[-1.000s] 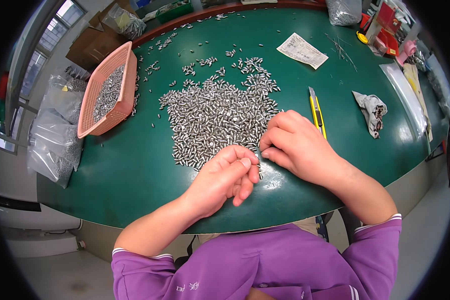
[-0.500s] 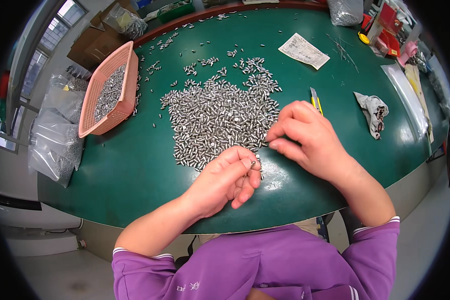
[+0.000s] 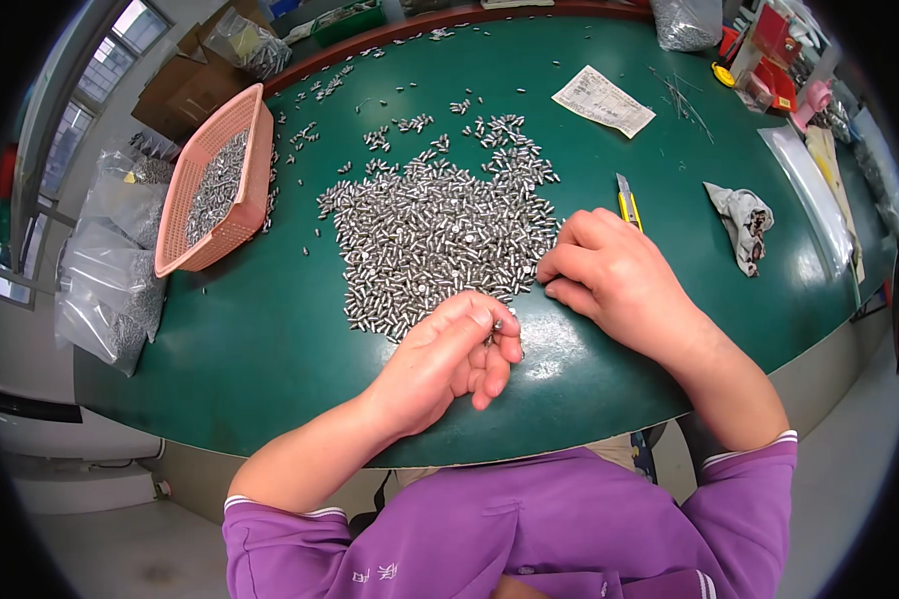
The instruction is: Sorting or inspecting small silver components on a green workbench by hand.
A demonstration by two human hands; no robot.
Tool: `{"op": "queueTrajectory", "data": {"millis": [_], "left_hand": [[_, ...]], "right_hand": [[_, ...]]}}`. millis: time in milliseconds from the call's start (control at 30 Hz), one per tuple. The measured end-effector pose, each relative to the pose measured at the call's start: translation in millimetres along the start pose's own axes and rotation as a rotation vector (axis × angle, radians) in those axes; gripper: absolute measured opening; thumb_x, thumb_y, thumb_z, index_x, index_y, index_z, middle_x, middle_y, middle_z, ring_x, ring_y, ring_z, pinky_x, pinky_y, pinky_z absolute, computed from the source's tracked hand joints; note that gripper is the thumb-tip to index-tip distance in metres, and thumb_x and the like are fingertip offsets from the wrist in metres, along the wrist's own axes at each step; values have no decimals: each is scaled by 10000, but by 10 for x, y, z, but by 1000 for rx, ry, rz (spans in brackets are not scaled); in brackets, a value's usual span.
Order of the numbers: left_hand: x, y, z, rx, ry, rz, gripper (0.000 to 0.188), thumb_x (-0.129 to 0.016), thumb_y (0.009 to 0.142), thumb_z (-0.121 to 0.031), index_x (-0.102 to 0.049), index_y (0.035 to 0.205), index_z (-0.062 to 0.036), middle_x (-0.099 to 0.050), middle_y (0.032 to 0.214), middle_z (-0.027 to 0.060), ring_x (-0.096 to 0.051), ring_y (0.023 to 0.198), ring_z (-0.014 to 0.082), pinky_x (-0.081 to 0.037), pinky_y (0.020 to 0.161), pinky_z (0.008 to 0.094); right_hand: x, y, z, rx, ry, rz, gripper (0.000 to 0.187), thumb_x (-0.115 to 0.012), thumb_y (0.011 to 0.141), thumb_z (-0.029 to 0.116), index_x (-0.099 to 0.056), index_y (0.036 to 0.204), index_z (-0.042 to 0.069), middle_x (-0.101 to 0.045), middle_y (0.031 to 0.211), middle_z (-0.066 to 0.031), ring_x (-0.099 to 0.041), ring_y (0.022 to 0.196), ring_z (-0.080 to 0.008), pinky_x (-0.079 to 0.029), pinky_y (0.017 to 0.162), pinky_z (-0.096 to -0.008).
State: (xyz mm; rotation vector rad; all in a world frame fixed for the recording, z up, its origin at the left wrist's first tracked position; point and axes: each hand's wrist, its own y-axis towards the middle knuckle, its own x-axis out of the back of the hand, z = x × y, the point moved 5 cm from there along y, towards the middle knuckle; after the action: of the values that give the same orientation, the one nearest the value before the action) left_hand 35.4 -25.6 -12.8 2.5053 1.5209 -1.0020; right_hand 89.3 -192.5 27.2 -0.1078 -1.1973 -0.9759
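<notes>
A wide pile of small silvery metal pins (image 3: 440, 235) lies on the green table, each short and rounded at the end. At the pile's near edge, my left hand (image 3: 449, 349) is closed with thumb against forefinger, and a small metal pin (image 3: 496, 326) shows between them. The other fingers of that hand curl loosely below. My right hand (image 3: 614, 280) hovers at the right edge of the pile, its thumb and forefinger pinched close together. Whatever is in that pinch is too small to make out.
Left of the pile, a pink plastic basket (image 3: 260, 190) holds more pins, beside clear bags (image 3: 110, 290) of metal parts. A yellow utility knife (image 3: 628, 205), a paper slip (image 3: 604, 102) and a crumpled cloth (image 3: 742, 225) lie to the right. Stray pins dot the far side.
My right thumb and forefinger have come closer together. The pin in my left hand has shifted slightly between thumb and forefinger. The pile looks the same.
</notes>
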Motion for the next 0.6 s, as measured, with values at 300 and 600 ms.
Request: {"op": "queueTrajectory", "data": {"millis": [300, 600], "left_hand": [[29, -8, 16, 23, -6, 5, 128, -452, 987, -133, -492, 1074, -49, -565, 991, 74, -562, 717, 109, -475, 580, 246], [6, 5, 34, 11, 121, -17, 122, -475, 991, -145, -479, 1081, -63, -571, 882, 50, -552, 636, 102, -455, 522, 230]], "right_hand": [[-54, 13, 62, -7, 103, 49, 113, -704, 746, 76, -634, 835, 77, -553, 858, -51, -548, 857, -250, -461, 751, -361], [-50, 61, 215, 147, 355, -35, 161, -729, 746, 86, -686, 900, 110, -576, 872, -32, -575, 837, -221, -464, 757, -334]]}}
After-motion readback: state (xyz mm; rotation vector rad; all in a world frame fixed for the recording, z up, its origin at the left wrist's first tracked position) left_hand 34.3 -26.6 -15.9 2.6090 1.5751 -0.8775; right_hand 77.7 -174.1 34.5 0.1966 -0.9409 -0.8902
